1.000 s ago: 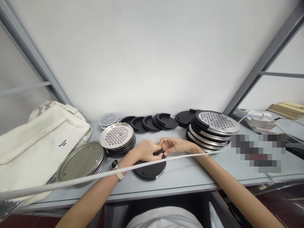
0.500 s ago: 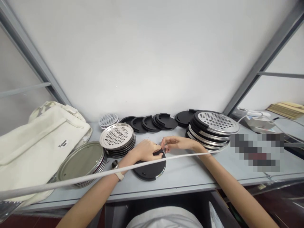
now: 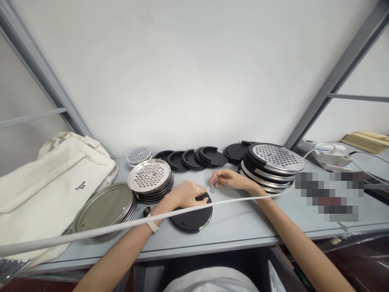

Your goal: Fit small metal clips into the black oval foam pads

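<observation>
The bench (image 3: 243, 239) was occupied at its left end by a cream canvas bag (image 3: 51, 174) and at its right by a stack of black-rimmed perforated plates (image 3: 276, 157). Olive round plates (image 3: 103, 209) were piled beside the bag, and a smaller perforated stack (image 3: 150, 175) was set behind them. A black disc (image 3: 194, 219) was laid flat near the middle of the bench; being round, it was given no long axis, but a step in its rim was turned toward the near edge. Its far part was covered by the left hand (image 3: 186, 194), whose fingers were curled onto it in a grasp. The right hand (image 3: 229, 179) was held just beyond, fingers loosely bent. A small metal clasp (image 3: 211, 187) was seen between the hands, just left of the right fingertips, the nearer ones. Its long axis was slanted from far left to near right; whether it was pinched could not be told.
</observation>
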`<control>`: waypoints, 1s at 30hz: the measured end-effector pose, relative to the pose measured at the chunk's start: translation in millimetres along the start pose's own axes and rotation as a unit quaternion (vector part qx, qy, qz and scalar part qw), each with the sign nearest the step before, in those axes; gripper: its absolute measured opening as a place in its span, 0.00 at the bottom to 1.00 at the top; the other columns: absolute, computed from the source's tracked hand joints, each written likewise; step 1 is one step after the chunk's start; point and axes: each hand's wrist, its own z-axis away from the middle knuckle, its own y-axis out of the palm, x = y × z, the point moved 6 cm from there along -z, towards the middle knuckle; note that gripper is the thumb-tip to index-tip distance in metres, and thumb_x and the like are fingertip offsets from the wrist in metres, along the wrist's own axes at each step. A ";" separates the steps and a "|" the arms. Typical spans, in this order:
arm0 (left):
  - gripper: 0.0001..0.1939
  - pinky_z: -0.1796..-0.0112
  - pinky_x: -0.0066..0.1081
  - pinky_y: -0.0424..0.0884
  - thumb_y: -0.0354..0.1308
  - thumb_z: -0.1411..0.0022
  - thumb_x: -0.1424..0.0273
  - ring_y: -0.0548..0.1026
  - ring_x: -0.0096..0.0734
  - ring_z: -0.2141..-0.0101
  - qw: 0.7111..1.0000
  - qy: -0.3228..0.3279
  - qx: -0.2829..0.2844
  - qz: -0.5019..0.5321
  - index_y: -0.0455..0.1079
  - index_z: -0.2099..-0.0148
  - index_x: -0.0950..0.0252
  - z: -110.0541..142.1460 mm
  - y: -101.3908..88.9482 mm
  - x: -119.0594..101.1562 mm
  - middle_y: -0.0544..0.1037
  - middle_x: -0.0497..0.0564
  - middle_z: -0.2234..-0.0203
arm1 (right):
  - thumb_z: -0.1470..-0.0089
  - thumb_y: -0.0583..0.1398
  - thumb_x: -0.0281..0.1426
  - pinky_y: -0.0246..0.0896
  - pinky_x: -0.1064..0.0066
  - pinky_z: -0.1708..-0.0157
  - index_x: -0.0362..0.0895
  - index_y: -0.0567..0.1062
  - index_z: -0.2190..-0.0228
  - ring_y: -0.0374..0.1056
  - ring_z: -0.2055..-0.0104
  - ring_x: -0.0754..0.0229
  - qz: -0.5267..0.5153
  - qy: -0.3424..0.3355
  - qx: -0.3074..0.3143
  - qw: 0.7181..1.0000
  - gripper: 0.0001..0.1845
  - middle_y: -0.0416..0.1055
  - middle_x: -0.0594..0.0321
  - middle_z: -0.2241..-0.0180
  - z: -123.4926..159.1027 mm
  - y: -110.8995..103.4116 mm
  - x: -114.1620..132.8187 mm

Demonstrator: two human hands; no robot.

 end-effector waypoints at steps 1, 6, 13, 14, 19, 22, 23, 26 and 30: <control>0.17 0.73 0.29 0.53 0.51 0.38 0.60 0.68 0.29 0.78 1.000 -0.001 0.000 0.002 0.68 0.74 0.65 0.1 -0.1 0.1 0.75 0.50 0.79 | 0.46 0.58 0.36 0.63 0.68 0.62 0.40 0.77 0.64 0.68 0.66 0.62 0.013 0.000 0.008 1.000 0.14 0.73 0.59 0.68 0.2 0.4 -0.4; 0.16 0.73 0.29 0.54 0.51 0.38 0.61 0.69 0.30 0.77 1.000 -0.002 -0.008 0.005 0.69 0.74 0.65 0.0 -1.9 -0.6 0.76 0.51 0.77 | 0.49 0.61 0.42 0.63 0.68 0.61 0.42 0.78 0.63 0.68 0.63 0.60 0.065 0.006 0.032 0.997 0.18 0.73 0.58 0.64 0.0 5.4 1.9; 0.16 0.73 0.29 0.54 0.51 0.38 0.62 0.70 0.30 0.77 1.000 0.011 0.001 -0.007 0.69 0.74 0.65 -0.9 -2.5 -3.2 0.77 0.52 0.77 | 0.49 0.62 0.41 0.60 0.69 0.62 0.42 0.80 0.65 0.66 0.63 0.58 0.162 -0.009 -0.031 0.986 0.16 0.72 0.57 0.64 -4.0 1.2 4.2; 0.16 0.73 0.29 0.53 0.51 0.38 0.62 0.70 0.30 0.77 1.000 0.011 -0.002 -0.012 0.69 0.74 0.65 -0.8 -2.7 -3.2 0.77 0.52 0.77 | 0.49 0.62 0.41 0.60 0.69 0.63 0.42 0.80 0.65 0.66 0.63 0.58 0.166 -0.007 -0.035 0.985 0.15 0.72 0.57 0.65 -4.5 0.9 3.4; 0.16 0.74 0.30 0.53 0.51 0.39 0.62 0.70 0.29 0.77 1.000 0.014 -0.009 -0.023 0.68 0.74 0.65 -0.4 -2.4 -3.7 0.77 0.52 0.77 | 0.49 0.62 0.39 0.59 0.67 0.62 0.43 0.79 0.70 0.64 0.63 0.57 0.226 -0.012 -0.072 0.971 0.12 0.69 0.59 0.69 -4.6 -0.7 2.9; 0.16 0.74 0.29 0.53 0.51 0.38 0.62 0.69 0.29 0.78 1.000 0.007 -0.010 -0.023 0.68 0.74 0.65 -0.3 -2.4 -3.2 0.77 0.51 0.78 | 0.50 0.62 0.39 0.57 0.63 0.55 0.44 0.77 0.70 0.63 0.58 0.55 0.260 -0.034 -0.124 0.957 0.11 0.68 0.59 0.66 -1.8 -5.3 8.2; 0.16 0.74 0.29 0.53 0.51 0.38 0.62 0.68 0.29 0.78 1.000 0.007 -0.011 -0.021 0.68 0.74 0.65 -0.3 -2.5 -3.3 0.77 0.51 0.78 | 0.50 0.62 0.39 0.55 0.61 0.52 0.44 0.76 0.71 0.63 0.57 0.55 0.262 -0.044 -0.145 0.953 0.11 0.68 0.59 0.65 -0.7 -7.5 10.8; 0.16 0.74 0.29 0.53 0.50 0.39 0.63 0.68 0.28 0.79 1.000 0.010 -0.014 -0.013 0.68 0.74 0.65 -0.1 -3.1 -3.7 0.76 0.51 0.78 | 0.49 0.62 0.39 0.53 0.60 0.49 0.44 0.72 0.73 0.64 0.56 0.56 0.223 -0.069 -0.180 0.956 0.10 0.70 0.59 0.62 1.2 -12.7 17.5; 0.16 0.74 0.29 0.53 0.51 0.39 0.62 0.67 0.29 0.79 1.000 0.004 -0.013 0.001 0.68 0.75 0.65 0.6 -2.8 -3.1 0.75 0.51 0.79 | 0.48 0.60 0.39 0.60 0.65 0.56 0.43 0.70 0.73 0.68 0.61 0.57 0.128 -0.063 -0.175 0.974 0.12 0.72 0.61 0.67 -0.1 -12.6 19.9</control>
